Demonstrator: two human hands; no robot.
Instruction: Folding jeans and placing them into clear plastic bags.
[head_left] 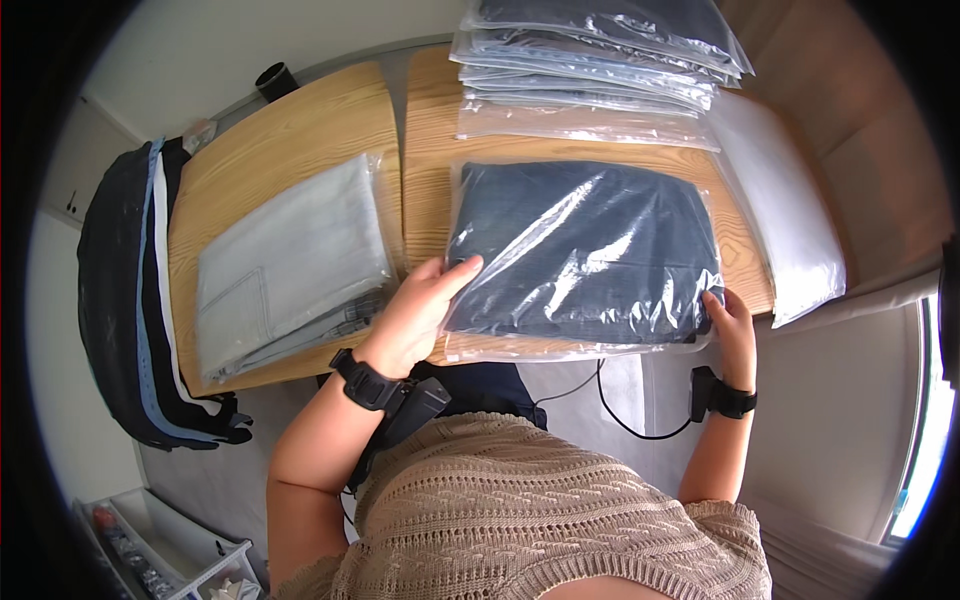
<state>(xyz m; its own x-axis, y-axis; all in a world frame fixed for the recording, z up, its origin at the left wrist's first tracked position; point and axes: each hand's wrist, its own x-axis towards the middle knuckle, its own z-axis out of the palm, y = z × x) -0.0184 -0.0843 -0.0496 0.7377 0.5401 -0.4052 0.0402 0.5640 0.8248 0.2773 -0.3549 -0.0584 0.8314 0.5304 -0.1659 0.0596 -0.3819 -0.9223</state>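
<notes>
A folded dark blue denim garment lies inside a clear plastic bag point(585, 250) at the front of the right-hand table. My left hand point(425, 305) grips the bag's left edge, thumb on top and fingers underneath. At its lower right corner, my right hand point(730, 325) pinches the bag with the thumb above. The bag's front edge reaches the table's front edge. Left of my left hand lies a bagged light grey denim garment point(290, 255), with other bagged denim showing beneath it.
A tall stack of bagged garments point(600, 70) stands at the back. White plastic bags point(790, 220) lie along the right edge. Dark and blue garments point(125, 300) hang over the left side. A black cup point(276, 82) stands behind the wooden table point(280, 130); a white bin point(165, 545) sits low left.
</notes>
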